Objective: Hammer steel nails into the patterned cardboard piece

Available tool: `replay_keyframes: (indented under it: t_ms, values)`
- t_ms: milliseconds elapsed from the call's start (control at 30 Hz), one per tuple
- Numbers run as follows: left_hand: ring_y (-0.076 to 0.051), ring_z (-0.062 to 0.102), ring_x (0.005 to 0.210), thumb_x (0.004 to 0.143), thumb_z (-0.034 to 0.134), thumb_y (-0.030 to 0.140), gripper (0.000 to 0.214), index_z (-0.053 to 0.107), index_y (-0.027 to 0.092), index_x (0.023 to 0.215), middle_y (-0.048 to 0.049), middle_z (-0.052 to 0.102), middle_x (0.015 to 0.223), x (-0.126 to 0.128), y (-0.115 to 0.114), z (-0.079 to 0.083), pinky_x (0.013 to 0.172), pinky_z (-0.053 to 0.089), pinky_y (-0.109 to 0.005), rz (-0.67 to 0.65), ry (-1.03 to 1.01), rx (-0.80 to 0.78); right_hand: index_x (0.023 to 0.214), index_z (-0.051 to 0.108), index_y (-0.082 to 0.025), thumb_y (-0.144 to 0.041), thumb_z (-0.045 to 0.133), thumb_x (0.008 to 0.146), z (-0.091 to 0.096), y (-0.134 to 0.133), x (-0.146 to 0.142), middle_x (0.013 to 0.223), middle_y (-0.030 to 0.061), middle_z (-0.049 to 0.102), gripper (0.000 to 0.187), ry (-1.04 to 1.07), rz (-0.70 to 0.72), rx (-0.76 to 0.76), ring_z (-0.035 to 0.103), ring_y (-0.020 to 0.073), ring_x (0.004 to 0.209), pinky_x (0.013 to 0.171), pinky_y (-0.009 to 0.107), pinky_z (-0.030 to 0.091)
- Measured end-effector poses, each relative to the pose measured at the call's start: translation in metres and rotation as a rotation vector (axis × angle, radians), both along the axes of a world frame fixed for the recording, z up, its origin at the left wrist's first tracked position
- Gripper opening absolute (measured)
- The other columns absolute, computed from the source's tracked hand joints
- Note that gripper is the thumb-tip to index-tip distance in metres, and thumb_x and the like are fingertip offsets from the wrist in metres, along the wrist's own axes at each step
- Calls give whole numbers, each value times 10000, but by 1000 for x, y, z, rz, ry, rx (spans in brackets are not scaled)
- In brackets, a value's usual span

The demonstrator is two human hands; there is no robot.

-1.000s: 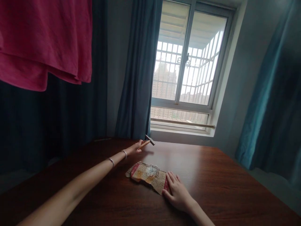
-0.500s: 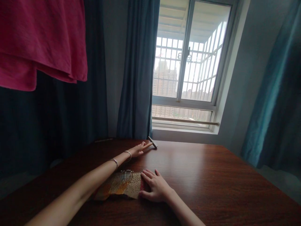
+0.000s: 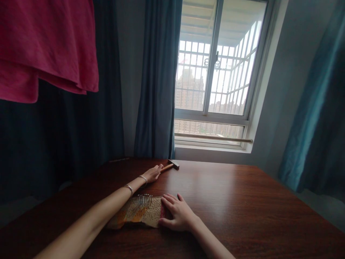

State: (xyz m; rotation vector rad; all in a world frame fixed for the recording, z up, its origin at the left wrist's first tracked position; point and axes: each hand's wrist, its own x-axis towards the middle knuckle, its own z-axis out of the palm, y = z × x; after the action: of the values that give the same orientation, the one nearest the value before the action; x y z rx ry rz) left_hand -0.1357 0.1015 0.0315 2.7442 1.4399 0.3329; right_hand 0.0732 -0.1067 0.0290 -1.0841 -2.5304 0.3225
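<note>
Stretched out to the far side of the table, my left hand (image 3: 153, 174) is closed round the wooden handle of a hammer (image 3: 174, 164), whose metal head rests on the tabletop. Below my left forearm lies a flat, ragged-edged board (image 3: 149, 216), tan and orange, dotted with many small dark holes. A row of thin metal nails (image 3: 145, 198) stands up along its far part. My right hand (image 3: 176, 213) lies with fingers spread at the board's reddish right edge, touching it and holding nothing. The left arm covers the board's left part.
All this lies on a dark brown wooden table (image 3: 237, 201). A pink cloth (image 3: 48, 46) hangs at the upper left. Behind the table are blue curtains (image 3: 159, 79) and a barred window (image 3: 212, 79). A thin stick-like item (image 3: 119, 159) lies at the back left edge.
The hammer's head has come down from a tilt to lie flatter on the table. My left hand has shifted slightly left and lower with it. My right hand and the board have stayed put.
</note>
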Motion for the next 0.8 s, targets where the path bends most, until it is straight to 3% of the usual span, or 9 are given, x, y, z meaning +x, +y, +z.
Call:
replay_keyframes:
  t_ms: [267,400,533,667,800]
  values:
    - [-217,581,804,812,392,166,381,368,152,1193,-128,457,1044,0,-9,-5,729,439,-325,84,-16,37,1394,222,-236,-631,420,764,-1,1,-1,1439,97,305,769,9,7,-10,244,269,1315,1058,518,119]
    - [-237,551,898,758,485,174,437,417,150,1189,-133,505,1050,0,-12,0,807,413,-344,97,-58,58,1392,232,-230,-625,443,754,0,1,-1,1437,108,305,779,-2,-4,-29,243,274,1316,1060,513,110]
    - [-241,501,992,684,541,160,319,563,161,1002,-92,582,1016,-7,-5,10,877,380,-356,219,-303,89,1392,241,-222,-613,458,751,-1,3,0,1438,117,300,782,3,-1,-30,242,267,1319,1065,496,105]
    - [-186,564,821,708,433,151,205,603,129,822,-65,624,820,-21,-10,10,733,440,-288,466,-718,-9,1393,241,-210,-601,474,746,-3,6,1,1441,129,285,791,1,-5,-40,242,266,1321,1065,494,105]
    - [-136,542,590,692,421,187,214,601,127,790,-35,608,685,-33,-35,-7,517,405,-229,435,-814,-163,1394,240,-207,-603,472,748,-4,8,1,1446,129,271,792,-15,-3,-50,230,259,1328,1067,488,108]
